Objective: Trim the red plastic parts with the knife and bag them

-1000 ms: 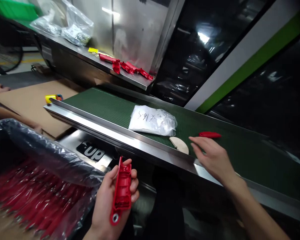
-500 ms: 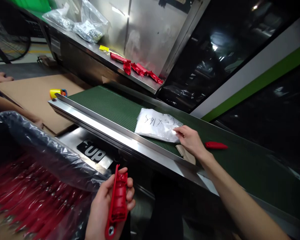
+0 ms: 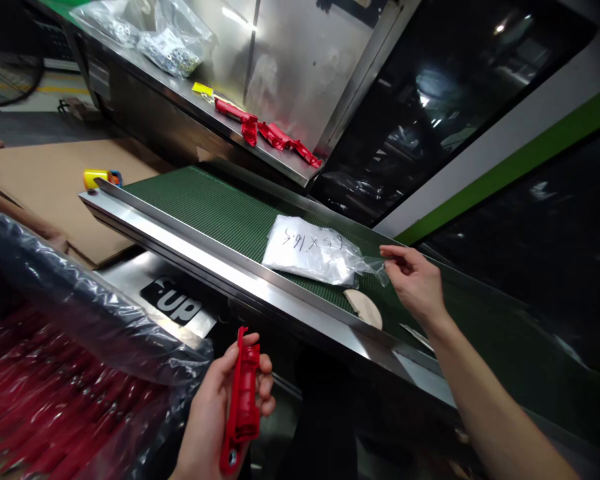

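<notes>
**Two hands, a red part and a plastic bag on the belt**

We see the left hand point(image 3: 220, 417) low in the view, its fingers wrapped around a red plastic part point(image 3: 241, 400) that stands nearly upright on its long edge, with a metal eyelet at its lower end. The right hand point(image 3: 416, 283) reaches over the green conveyor belt point(image 3: 215, 210); thumb and forefinger pinch the clear, stretched corner of a plastic bag point(image 3: 310, 250), the other fingers loosely curled. The bag lies flat on the belt, with handwritten marks on its upper face. Just beside it, toward us, a pale half-round piece point(image 3: 364, 308) rests on the belt against the steel rail point(image 3: 230, 270).

To the left of the left hand we find a large bin lined with dark plastic film point(image 3: 80, 293), filled with more red parts point(image 3: 55, 413). On the steel ledge point(image 3: 180, 103) behind the belt lie several red parts point(image 3: 270, 133) and two clear bags of small metal pieces point(image 3: 173, 50). A sheet of cardboard point(image 3: 45, 180) lies at the left, and a small yellow object point(image 3: 96, 178) sits at the belt's far end.
</notes>
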Motion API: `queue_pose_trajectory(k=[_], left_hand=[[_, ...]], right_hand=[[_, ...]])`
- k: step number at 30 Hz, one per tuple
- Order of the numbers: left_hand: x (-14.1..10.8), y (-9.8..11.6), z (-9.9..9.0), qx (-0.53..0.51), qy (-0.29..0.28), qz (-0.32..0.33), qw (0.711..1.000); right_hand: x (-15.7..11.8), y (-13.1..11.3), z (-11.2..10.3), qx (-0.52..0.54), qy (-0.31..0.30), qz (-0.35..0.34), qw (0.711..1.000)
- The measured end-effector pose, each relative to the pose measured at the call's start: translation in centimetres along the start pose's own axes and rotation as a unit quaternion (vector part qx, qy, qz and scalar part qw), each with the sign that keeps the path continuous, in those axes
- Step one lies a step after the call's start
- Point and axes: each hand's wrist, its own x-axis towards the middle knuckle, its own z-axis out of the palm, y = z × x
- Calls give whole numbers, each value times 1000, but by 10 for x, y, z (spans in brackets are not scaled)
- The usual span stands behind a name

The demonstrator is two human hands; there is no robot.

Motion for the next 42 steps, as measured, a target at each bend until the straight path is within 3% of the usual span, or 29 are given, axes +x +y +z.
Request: queue_pose_trajectory(k=[6,10,14,18,20,23,26,30,32,34,37,38,39,40,42], left_hand=[[-5,-6,8,41,-39,15,998],[-13,-16,26,127,-83,55,987],[-20,-35,52,251,-154,112,949],[-18,-54,64,297,-236,151,913],[-15,-61,62,313,-247,159,903],[-13,-65,51,352,-216,166,895],[-14,-63,37,327,-198,122,916],[-21,-50,18,276,-191,78,939],[-27,-42,11,261,-189,60,945],[-32,-36,6,244,-185,39,951],[-35,-31,2,227,-148,35,962],[-35,-30,0,233,-134,41,962],[-35,-30,-1,247,-124,50,960],[-34,-30,-3,266,-116,61,955],[-34,-33,-5,305,-111,79,942]], right_hand=[[-11,-8,-27,71,27,37,996],[-36,-20,-42,133,29,65,989],[-78,-47,-43,181,5,92,979],[-119,-81,-33,221,-41,123,967],[-135,-93,-26,259,-70,153,951],[-151,-100,-20,318,-105,204,920],[-160,-95,-21,361,-94,235,898],[-172,-78,-30,296,15,235,926],[-183,-70,-32,262,-1,253,931],[-195,-64,-32,286,-62,303,907],[-215,-59,-29,386,-166,382,823],[-222,-58,-27,401,-184,393,807],[-227,-59,-26,392,-183,395,810],[-232,-60,-25,360,-162,389,832],[-238,-68,-25,253,-90,352,897]])
